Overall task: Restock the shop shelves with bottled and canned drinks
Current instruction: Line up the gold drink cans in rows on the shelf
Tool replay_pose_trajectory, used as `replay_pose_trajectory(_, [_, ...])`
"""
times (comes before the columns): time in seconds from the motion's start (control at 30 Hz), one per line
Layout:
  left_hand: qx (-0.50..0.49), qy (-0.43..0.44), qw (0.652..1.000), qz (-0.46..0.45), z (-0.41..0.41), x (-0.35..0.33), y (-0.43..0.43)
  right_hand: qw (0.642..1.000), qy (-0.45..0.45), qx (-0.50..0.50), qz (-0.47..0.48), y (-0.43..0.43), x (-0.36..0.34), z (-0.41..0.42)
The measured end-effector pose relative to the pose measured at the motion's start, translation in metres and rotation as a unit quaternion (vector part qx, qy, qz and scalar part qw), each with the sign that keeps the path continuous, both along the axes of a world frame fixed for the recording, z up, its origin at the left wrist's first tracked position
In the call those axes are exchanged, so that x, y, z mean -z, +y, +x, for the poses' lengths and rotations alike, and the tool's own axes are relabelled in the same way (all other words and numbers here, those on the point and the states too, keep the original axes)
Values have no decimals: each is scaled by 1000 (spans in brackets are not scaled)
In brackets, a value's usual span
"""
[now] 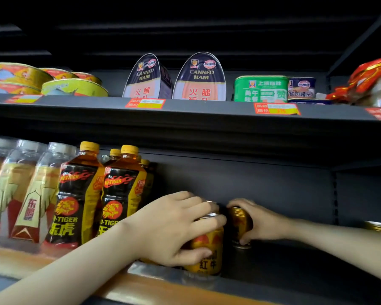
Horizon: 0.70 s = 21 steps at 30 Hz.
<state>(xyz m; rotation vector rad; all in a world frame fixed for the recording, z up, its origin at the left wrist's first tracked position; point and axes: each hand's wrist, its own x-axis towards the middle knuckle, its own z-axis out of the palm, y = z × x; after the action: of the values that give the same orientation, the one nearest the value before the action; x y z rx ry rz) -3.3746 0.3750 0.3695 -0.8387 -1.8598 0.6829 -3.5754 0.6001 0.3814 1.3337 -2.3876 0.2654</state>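
On the lower shelf [284, 260] my left hand [174, 225] grips a gold can [207, 258] with red bulls near the front edge, fingers over its top and thumb on its side. A second can top shows just behind those fingers. To the right and deeper in, my right hand [260, 223] grips another gold can [240, 225] that stands on the shelf. Both cans are upright and a small gap separates them. Hi-Tiger bottles [79, 194] with yellow caps stand just left of my left hand.
Clear bottles with red and gold labels [15, 190] fill the far left. Another gold can top [378, 226] peeks in at the right edge. The upper shelf [196, 111] holds canned ham [200, 80], flat fish tins [53, 82] and green tins [261, 89].
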Motion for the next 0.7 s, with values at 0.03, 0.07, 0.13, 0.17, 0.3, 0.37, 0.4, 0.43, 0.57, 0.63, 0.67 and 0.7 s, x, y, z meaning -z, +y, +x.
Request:
replay_pose_trajectory(0.03, [1,-1,1000,1,0,0,0,1000,0,7,12,-2,-1,-5])
replay_pose_trajectory(0.07, [4,1,1000,2,0,1,0,1000,-1,14,25,-3,-2,-9])
replay_pose_trajectory(0.13, [8,5,1000,1,0,1,0,998,2,23,53,-5,-3,-16])
replay_pose_trajectory(0.17, [9,7,1000,-1,-1,1,0,997,10,26,69,-6,-4,-19])
replay_pose_trajectory(0.3, [14,8,1000,-5,-1,1,0,986,64,52,142,-8,-11,-18])
replay_pose_trajectory(0.37, [10,12,1000,-8,0,1,0,974,110,76,185,-10,-14,-12])
replay_pose_trajectory(0.4, [9,13,1000,-9,0,1,-1,965,135,87,205,-10,-16,-8])
replay_pose_trajectory(0.43, [8,13,1000,-10,0,1,0,958,158,94,221,-11,-18,-4])
replay_pose_trajectory(0.57, [6,14,1000,-10,0,0,-1,943,209,114,234,-8,-24,20])
replay_pose_trajectory(0.63, [7,12,1000,-7,0,0,-1,941,226,123,220,-3,-25,36])
replay_pose_trajectory(0.67, [8,10,1000,-5,1,0,-1,941,232,129,212,0,-25,44])
replay_pose_trajectory(0.7, [10,7,1000,-3,1,0,-1,942,234,136,200,3,-25,54])
